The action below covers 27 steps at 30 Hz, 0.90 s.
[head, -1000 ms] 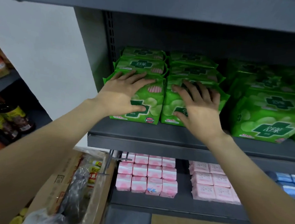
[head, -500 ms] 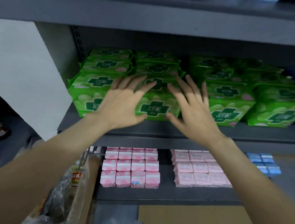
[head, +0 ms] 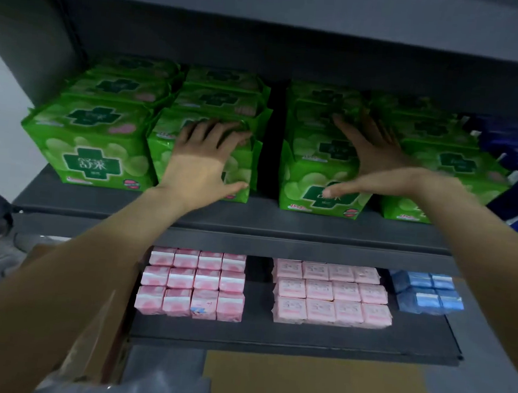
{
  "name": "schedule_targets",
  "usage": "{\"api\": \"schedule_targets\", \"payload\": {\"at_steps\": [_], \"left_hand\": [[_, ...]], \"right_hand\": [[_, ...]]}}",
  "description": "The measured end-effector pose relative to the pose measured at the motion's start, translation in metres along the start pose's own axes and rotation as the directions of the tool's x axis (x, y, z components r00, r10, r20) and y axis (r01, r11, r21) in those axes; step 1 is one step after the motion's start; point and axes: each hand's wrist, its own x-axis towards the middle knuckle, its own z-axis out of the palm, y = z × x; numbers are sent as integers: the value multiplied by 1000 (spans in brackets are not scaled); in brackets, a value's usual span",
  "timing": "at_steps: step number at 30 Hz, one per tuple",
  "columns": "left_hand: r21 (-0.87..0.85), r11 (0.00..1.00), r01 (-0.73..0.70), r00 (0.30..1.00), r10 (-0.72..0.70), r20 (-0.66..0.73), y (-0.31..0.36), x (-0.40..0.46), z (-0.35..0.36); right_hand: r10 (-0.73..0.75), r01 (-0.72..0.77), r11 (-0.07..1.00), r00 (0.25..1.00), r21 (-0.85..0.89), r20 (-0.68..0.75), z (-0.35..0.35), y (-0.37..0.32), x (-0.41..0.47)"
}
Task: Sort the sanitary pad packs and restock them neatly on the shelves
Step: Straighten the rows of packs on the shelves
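- While both hands work the upper shelf [head: 249,217], the step in hand looks like squaring up the green pad packs rather than adding stock.
- The left hand [head: 202,163] lies flat with fingers spread on the second green pack from the left [head: 174,145], thumb low on its near face.
- The right hand [head: 376,162] is wide and blurred, fingers reaching over the third green pack [head: 313,169]; it holds nothing.
- A dark gap [head: 273,141] separates the two middle stacks.
- Pink packs [head: 193,284] and blue packs [head: 427,292] sit on the lower shelf [head: 270,338].
- Next, probably close that gap with an even, light push.
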Motion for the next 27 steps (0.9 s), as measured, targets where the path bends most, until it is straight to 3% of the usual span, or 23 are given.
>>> {"api": "schedule_targets", "payload": {"at_steps": [13,17,22,24,27], "left_hand": [[-22,999,24,998,-25,-60,9,5,4],[-51,995,88,996,-89,-13,18,16,-1],[-83,994,-77,996,80,30,45,30,1],[-74,994,-80,995,85,54,52,32,1],[-14,1000,-27,995,28,99,64,34,-3]], "right_hand": [[-118,116,993,992,-34,-38,15,-38,32],[-133,133,991,991,-30,-13,14,-36,31],[-167,167,986,986,-17,8,11,-32,28],[-184,184,983,983,-17,-24,6,-23,14],[-153,165,985,968,48,-199,-4,10,-25]]}}
